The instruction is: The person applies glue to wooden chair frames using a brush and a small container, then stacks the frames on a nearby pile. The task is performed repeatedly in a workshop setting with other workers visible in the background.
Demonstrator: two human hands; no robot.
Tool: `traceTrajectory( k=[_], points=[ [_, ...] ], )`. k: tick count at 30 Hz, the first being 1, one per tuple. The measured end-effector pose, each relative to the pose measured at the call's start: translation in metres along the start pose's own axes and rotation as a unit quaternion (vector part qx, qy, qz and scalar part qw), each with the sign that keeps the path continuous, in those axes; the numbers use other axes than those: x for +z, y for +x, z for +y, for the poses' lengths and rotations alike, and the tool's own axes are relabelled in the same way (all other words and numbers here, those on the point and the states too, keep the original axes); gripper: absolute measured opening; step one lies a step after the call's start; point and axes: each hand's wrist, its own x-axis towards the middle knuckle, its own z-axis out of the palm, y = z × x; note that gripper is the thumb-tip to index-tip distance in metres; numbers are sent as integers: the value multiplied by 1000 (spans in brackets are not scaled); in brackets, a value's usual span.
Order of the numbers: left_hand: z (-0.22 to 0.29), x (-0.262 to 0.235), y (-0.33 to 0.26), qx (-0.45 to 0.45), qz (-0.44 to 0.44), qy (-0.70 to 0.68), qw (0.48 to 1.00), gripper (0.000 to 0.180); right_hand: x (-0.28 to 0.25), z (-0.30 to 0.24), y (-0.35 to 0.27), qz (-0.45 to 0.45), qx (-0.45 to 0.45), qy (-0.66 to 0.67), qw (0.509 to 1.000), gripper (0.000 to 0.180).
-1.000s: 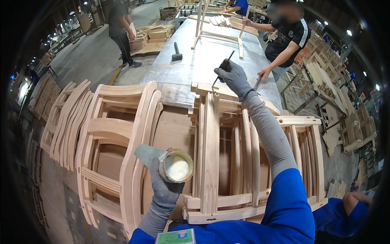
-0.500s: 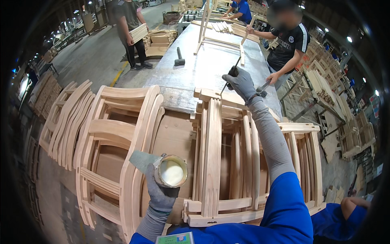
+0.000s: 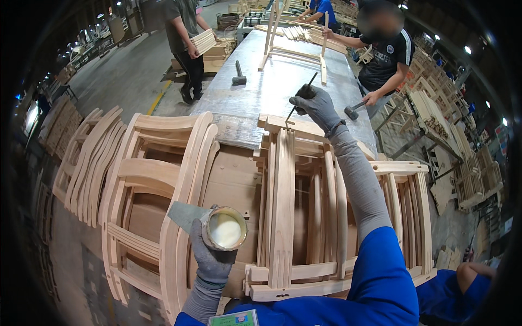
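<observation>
In my gloved left hand (image 3: 212, 262) is a round cup (image 3: 243, 228) of white liquid, resembling glue. A flat grey-green tapered piece (image 3: 187, 214) juts leftward beside the cup; how it joins is hidden. My gloved right hand (image 3: 316, 107) is closed around a thin dark stick (image 3: 312, 79), held at a slant. The stick's lower tip is at the far end of a pale wooden slat (image 3: 283, 212), where small slots show. That slat lies on a stack of wooden frames (image 3: 318, 271) in front of me. Whether the tip touches the wood is hard to tell.
Curved chair-back frames (image 3: 149, 174) stand at left on cardboard (image 3: 231, 174). Ahead, a shiny table (image 3: 228, 106) carries a mallet (image 3: 238, 75). A co-worker (image 3: 386, 65) at right holds another mallet (image 3: 354, 111) and a wooden frame. Another person (image 3: 187, 49) carries slats at far left.
My right hand has shifted slightly left and the stick's tip has moved left along the wood. The cup has moved slightly left. The person with the slats has moved right.
</observation>
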Motion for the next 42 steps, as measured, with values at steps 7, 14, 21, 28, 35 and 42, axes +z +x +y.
traceTrajectory(
  k=[7,14,21,28,35,42],
  points=[
    [6,-2,-10,14,5,-1,1000,48,-40,0,-27,-38,30,152,987,13],
    [15,10,-35,18,-55,18,998,49,-35,-92,-119,0,-30,196,980,15],
    [5,32,-68,-33,-114,72,990,51,12,-175,-284,-83,-49,226,969,15],
    [-1,37,-99,-37,-183,110,976,58,29,-168,-335,-6,-119,48,992,18],
    [-6,29,-108,79,-137,100,982,60,26,-175,-402,-104,-274,-4,956,12],
    [-2,26,-121,59,-204,152,965,59,46,-171,-418,68,-61,302,949,18]
  ],
)
